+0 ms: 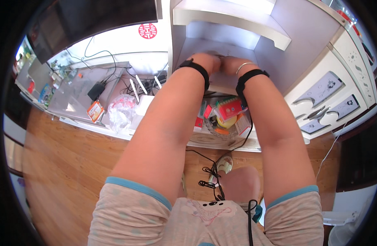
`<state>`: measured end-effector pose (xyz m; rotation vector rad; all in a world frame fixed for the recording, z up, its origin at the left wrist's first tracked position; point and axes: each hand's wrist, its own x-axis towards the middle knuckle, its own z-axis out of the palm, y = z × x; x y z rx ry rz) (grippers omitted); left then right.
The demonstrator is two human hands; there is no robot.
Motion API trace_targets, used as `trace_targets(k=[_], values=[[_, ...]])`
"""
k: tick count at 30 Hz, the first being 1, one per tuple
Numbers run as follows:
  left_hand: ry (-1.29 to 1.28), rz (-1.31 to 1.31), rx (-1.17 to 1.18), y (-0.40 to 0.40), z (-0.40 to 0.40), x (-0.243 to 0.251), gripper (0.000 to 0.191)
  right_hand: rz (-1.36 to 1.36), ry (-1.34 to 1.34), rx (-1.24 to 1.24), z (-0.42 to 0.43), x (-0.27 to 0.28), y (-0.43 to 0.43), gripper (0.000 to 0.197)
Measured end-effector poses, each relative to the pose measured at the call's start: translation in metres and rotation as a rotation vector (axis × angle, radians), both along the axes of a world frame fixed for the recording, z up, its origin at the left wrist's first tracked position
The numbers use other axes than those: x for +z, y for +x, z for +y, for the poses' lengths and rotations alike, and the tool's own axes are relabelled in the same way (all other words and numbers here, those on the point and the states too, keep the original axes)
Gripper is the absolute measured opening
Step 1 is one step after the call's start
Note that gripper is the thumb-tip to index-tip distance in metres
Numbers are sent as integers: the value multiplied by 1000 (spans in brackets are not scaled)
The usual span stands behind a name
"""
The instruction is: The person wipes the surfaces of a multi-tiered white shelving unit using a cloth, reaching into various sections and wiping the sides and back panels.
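Note:
Both arms reach forward into an open compartment of a white cabinet [203, 46]. My left hand [208, 61], with a black strap at the wrist, is blurred, its fingers bent inward. Close beside it, my right hand [233, 64] wears a silver bangle [244, 67] and another black strap. A small dark thing shows between the hands, too blurred to name, and the fingertips are mostly hidden. Below them a lower shelf holds a red and green box [228, 108], a clear glass bowl [220, 132] with a yellow item [226, 121], and other small boxes.
To the left stand a white router [144, 104], a crumpled plastic bag [122, 112], an orange and white packet [95, 111], a black adapter [96, 91] and tangled cables. A black cord [213, 172] hangs before the body. Cabinet doors [319, 112] are at right; a shelf [231, 20] overhangs the hands.

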<state>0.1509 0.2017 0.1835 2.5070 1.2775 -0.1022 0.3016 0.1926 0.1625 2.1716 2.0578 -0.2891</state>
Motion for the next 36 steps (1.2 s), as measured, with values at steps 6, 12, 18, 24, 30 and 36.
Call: trace_targets(k=[6,12,18,24,30,36], values=[[197,-100,2,4,54,-17,42,136,55,17,57,8,-21,50],[220,-44,142,14,118,-35,35,129,139,6,108,1,-20,51],[306,-116,19,27,108,-21,35,245,77,-148,91,25,-9,54],[270,-221,-134,64,64,1,43,311,289,-57,64,7,56,44],[273,-144,-175,109,74,-19,38,81,600,101,68,-23,103,40],[124,-235,-50,94,97,-34,34,-106,352,-135,76,7,71,37]])
